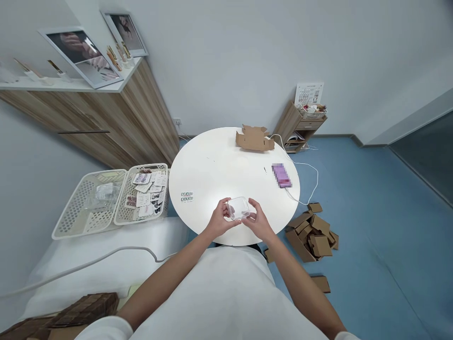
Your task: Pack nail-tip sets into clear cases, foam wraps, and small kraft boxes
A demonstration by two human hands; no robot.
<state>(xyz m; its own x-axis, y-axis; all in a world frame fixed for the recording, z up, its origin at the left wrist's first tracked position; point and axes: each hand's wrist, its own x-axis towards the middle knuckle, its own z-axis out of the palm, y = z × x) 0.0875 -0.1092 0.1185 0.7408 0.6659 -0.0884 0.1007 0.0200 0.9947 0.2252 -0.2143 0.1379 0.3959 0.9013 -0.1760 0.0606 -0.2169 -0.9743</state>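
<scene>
Between my two hands is a small clear plastic box (238, 208), held above the near edge of the round white table (219, 165). The fingers and thumb of my left hand (222, 219) grip its left side. On its right side my right hand (259, 221) closes with thumb and fingers. Whether anything lies inside the box I cannot tell. To the left on the tabletop lies a sheet of small nail-like pieces (187, 197). An unfolded brown cardboard box (255, 138) sits at the table's far edge.
A purple, pixelated phone-like thing (281, 175) with a white cable lies at the table's right. Left of the table stand two white baskets, one holding cards (143, 198), the other clear bags (102, 194). Brown cardboard boxes (311, 236) are piled on the floor at right.
</scene>
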